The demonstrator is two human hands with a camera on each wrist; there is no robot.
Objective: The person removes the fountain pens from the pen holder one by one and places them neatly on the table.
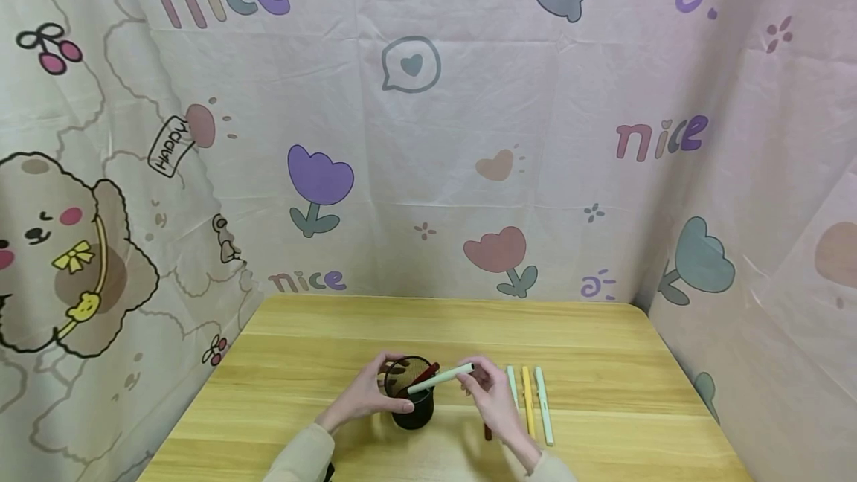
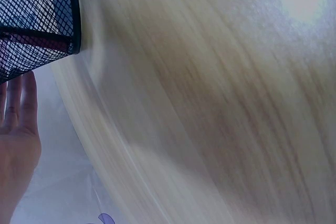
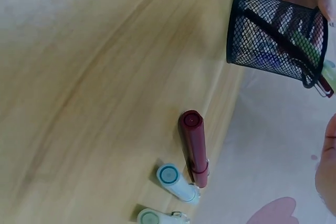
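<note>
My left hand (image 1: 364, 396) grips a black mesh pen cup (image 1: 416, 416), fingers round its far side and thumb across the near side. The cup's mouth leans toward me. Inside it a dark red pen (image 1: 428, 373) slants, its end above the rim; the mesh shows its length in the right wrist view. My right hand (image 1: 493, 398) pinches a pale green pen (image 1: 442, 377) near its outer end, the other end at the cup's mouth. Beside the right hand lie another dark red pen (image 3: 195, 142), a light blue pen (image 3: 177, 182), a yellow pen (image 1: 529, 396) and a second pale green pen (image 1: 544, 407).
The wooden table (image 1: 301, 333) carries the cup and the loose pens, which lie side by side on the right. A printed cloth (image 1: 415, 147) hangs behind the table and along both sides. A small black item (image 1: 329, 472) shows beside the left sleeve.
</note>
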